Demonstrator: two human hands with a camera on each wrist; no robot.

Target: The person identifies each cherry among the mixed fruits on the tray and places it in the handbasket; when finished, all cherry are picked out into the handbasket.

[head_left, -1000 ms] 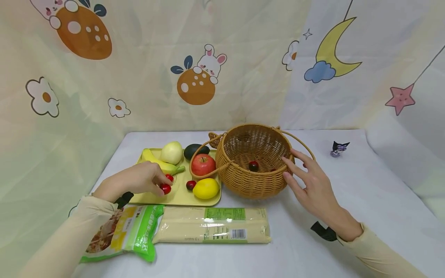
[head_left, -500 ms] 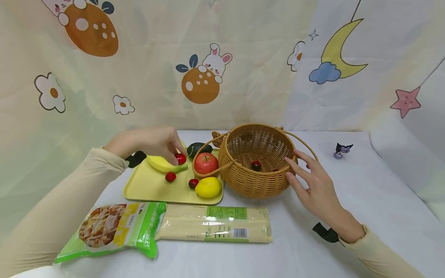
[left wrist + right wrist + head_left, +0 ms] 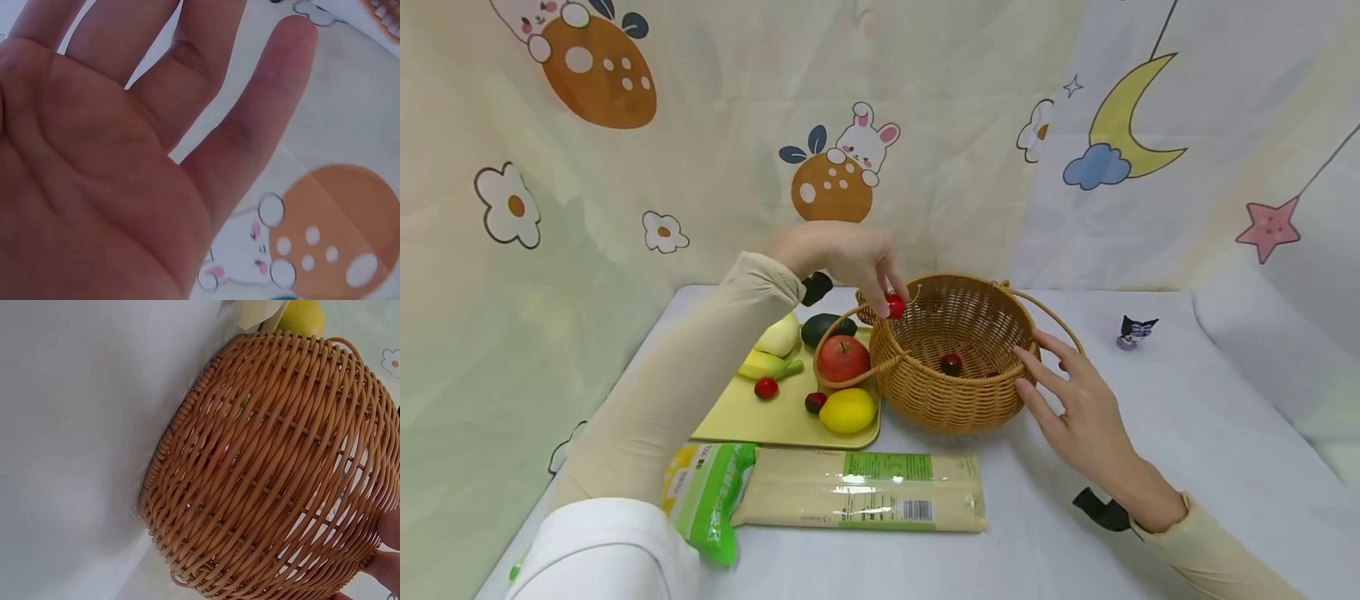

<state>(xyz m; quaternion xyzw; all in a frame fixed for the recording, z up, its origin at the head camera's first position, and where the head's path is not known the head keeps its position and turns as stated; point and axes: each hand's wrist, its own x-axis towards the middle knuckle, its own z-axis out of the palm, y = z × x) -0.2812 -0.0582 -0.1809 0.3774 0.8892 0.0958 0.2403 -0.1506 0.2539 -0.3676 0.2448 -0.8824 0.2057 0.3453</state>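
My left hand [image 3: 878,287] pinches a red cherry [image 3: 894,307] just above the left rim of a round wicker basket [image 3: 925,392]. The left wrist view is filled by that hand's palm [image 3: 112,162], with the cherry hidden. A dark cherry [image 3: 951,363] lies inside the basket. My right hand [image 3: 1063,392] rests with straight fingers against the basket's right side. In the right wrist view the basket wall [image 3: 269,469] fills the frame and fingertips [image 3: 390,528] show at the lower right edge.
Left of the basket, a yellow tray [image 3: 737,417] holds a banana [image 3: 763,365], pear [image 3: 778,336], avocado [image 3: 823,327], apple [image 3: 842,358], lemon [image 3: 847,410] and two cherries [image 3: 766,387]. A noodle pack [image 3: 857,487] and green bag [image 3: 707,508] lie in front. A small figure [image 3: 1133,331] stands far right.
My left hand has picked a red cherry off the tray and carried it up and right to the basket's rim. The right hand has stayed against the basket.
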